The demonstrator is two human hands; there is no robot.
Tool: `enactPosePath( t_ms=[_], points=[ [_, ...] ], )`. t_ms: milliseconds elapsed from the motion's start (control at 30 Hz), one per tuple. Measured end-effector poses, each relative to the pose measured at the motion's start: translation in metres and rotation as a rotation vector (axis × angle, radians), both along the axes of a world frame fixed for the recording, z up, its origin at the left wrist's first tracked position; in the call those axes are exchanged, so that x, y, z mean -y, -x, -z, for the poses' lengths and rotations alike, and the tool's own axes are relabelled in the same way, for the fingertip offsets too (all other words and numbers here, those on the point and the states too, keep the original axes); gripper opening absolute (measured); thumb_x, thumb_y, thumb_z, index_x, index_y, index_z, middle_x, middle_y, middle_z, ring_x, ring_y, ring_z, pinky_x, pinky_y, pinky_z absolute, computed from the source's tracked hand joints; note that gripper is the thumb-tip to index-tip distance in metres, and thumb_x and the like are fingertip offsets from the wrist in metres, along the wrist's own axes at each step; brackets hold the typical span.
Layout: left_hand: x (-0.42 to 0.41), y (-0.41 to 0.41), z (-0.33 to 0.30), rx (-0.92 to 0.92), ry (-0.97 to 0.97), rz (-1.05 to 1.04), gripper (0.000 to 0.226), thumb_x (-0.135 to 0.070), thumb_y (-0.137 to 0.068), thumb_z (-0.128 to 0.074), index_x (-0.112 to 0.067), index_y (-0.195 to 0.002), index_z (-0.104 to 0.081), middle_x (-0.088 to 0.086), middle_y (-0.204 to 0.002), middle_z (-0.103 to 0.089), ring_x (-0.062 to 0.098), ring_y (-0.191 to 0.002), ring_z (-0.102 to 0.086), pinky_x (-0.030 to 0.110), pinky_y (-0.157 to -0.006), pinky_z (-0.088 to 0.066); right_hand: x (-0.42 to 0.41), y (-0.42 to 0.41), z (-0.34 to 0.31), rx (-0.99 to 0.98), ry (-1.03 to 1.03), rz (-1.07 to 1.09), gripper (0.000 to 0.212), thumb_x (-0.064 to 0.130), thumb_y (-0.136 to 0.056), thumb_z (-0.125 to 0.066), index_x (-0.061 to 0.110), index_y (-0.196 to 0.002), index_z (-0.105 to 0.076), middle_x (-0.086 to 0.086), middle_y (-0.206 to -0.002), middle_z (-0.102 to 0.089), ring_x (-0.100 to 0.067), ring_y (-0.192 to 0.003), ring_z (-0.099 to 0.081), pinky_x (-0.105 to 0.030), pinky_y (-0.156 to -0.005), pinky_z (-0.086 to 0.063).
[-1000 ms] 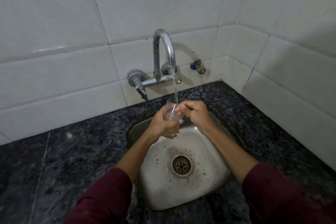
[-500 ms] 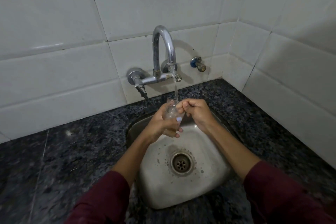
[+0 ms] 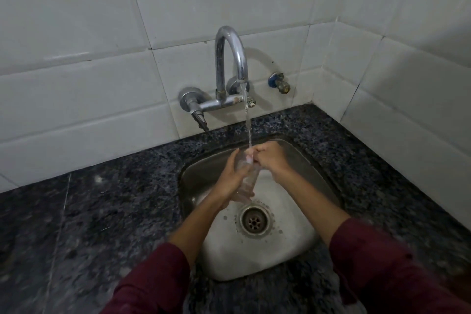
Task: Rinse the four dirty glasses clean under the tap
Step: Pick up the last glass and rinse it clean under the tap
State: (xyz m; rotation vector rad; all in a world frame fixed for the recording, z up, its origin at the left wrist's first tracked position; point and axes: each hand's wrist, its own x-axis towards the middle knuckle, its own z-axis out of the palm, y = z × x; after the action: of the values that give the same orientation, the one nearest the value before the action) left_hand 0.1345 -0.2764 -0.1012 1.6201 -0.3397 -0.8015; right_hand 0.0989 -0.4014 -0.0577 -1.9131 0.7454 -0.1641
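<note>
A clear drinking glass point(image 3: 246, 178) is held upright over the steel sink point(image 3: 300, 245), right under the stream from the chrome tap point(image 3: 230, 58). My left hand point(image 3: 230, 181) wraps around its side from the left. My right hand point(image 3: 271, 158) is at the rim, fingers curled over the edge and partly inside the glass. Water runs down onto the rim and my right fingers. No other glass is in view.
The sink is set in a dark speckled granite counter point(image 3: 102, 211). White tiled walls stand behind and to the right, meeting in a corner. A small blue-and-brass valve point(image 3: 280, 84) juts from the back wall. The drain point(image 3: 254, 220) sits mid-basin.
Both hands and the glass have stayed under the stream; the glass sits a little lower in my left hand's grip, and the view has tipped slightly.
</note>
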Motion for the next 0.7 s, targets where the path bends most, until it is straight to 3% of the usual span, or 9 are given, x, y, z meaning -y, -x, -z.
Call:
enactPosePath(
  t_ms=[67,133,200,267,367,467,567,633,700],
  points=[
    [-0.003,0.008,0.002,-0.294,-0.014,-0.032,0.057,-0.062,-0.09,-0.041,-0.027,-0.134,-0.041,0.012,-0.123,-0.057,0.03,-0.087,-0.067,0.05,-0.069,-0.059,0.0,0.001,0.012,-0.089,-0.051,0.008,0.017,0.006,-0.077,-0.068,0.016,-0.064,-0.07,-0.01,-0.073,-0.071,-0.021,-0.068,-0.064,-0.034,-0.066,-0.053],
    [-0.006,0.015,0.003,-0.583,-0.054,-0.052,0.056,-0.06,-0.095,-0.032,-0.017,-0.124,-0.052,0.013,-0.095,-0.064,0.026,-0.066,-0.065,0.04,-0.061,-0.057,0.0,0.004,0.023,-0.109,-0.171,0.057,0.024,0.002,-0.081,-0.064,0.014,-0.06,-0.065,-0.007,-0.06,-0.064,-0.016,-0.051,-0.057,-0.027,-0.05,-0.046],
    [-0.009,0.018,0.004,-0.748,-0.059,-0.062,0.059,-0.06,-0.095,-0.03,-0.011,-0.116,-0.056,0.014,-0.084,-0.063,0.026,-0.062,-0.064,0.036,-0.06,-0.055,-0.001,0.005,0.029,-0.111,-0.262,0.093,0.025,-0.002,-0.085,-0.057,0.009,-0.063,-0.063,-0.006,-0.053,-0.059,-0.012,-0.041,-0.052,-0.022,-0.043,-0.04],
    [-0.01,0.018,0.006,-0.8,-0.046,-0.099,0.057,-0.058,-0.095,-0.033,-0.009,-0.113,-0.057,0.016,-0.086,-0.062,0.027,-0.068,-0.062,0.035,-0.057,-0.057,-0.002,0.006,0.036,-0.098,-0.296,0.092,0.025,-0.005,-0.083,-0.055,0.009,-0.064,-0.063,-0.007,-0.055,-0.058,-0.014,-0.044,-0.051,-0.023,-0.044,-0.04],
    [-0.01,0.018,0.011,-0.832,-0.021,-0.185,0.059,-0.057,-0.094,-0.036,-0.006,-0.113,-0.057,0.018,-0.09,-0.063,0.029,-0.073,-0.061,0.036,-0.053,-0.059,-0.004,0.008,0.038,-0.031,-0.372,0.116,0.027,-0.005,-0.085,-0.05,0.009,-0.067,-0.064,-0.008,-0.064,-0.06,-0.016,-0.054,-0.053,-0.023,-0.047,-0.044],
    [-0.004,0.013,0.017,-0.802,0.1,-0.28,0.061,-0.056,-0.096,-0.033,-0.008,-0.125,-0.056,0.019,-0.112,-0.066,0.029,-0.085,-0.066,0.039,-0.07,-0.058,-0.011,0.013,0.035,0.072,-0.43,0.133,0.017,0.003,-0.088,-0.052,0.01,-0.094,-0.067,-0.007,-0.088,-0.066,-0.018,-0.079,-0.061,-0.024,-0.065,-0.047],
    [0.002,0.012,0.009,-0.669,0.273,-0.302,0.05,-0.049,-0.1,-0.025,-0.018,-0.124,-0.056,0.012,-0.11,-0.067,0.022,-0.081,-0.069,0.032,-0.065,-0.053,-0.024,0.027,0.034,0.075,-0.563,-0.02,0.056,0.02,-0.084,-0.066,0.033,-0.132,-0.042,0.002,-0.124,-0.058,-0.018,-0.109,-0.057,-0.034,-0.078,-0.046],
    [0.007,0.01,0.007,-0.576,0.405,-0.284,0.043,-0.041,-0.102,-0.027,-0.02,-0.133,-0.049,0.009,-0.117,-0.066,0.023,-0.1,-0.065,0.036,-0.077,-0.052,-0.03,0.032,0.034,0.102,-0.642,-0.142,0.092,0.014,-0.078,-0.072,0.042,-0.144,-0.014,0.002,-0.133,-0.053,-0.021,-0.116,-0.056,-0.046,-0.089,-0.05],
    [0.008,0.004,0.003,-0.398,0.356,-0.241,0.039,-0.034,-0.103,-0.03,-0.02,-0.137,-0.043,0.007,-0.121,-0.063,0.022,-0.106,-0.062,0.036,-0.083,-0.051,-0.024,0.031,0.031,0.118,-0.422,-0.204,0.112,0.009,-0.07,-0.076,0.04,-0.147,0.0,0.0,-0.136,-0.051,-0.023,-0.118,-0.055,-0.048,-0.092,-0.051]
  ],
)
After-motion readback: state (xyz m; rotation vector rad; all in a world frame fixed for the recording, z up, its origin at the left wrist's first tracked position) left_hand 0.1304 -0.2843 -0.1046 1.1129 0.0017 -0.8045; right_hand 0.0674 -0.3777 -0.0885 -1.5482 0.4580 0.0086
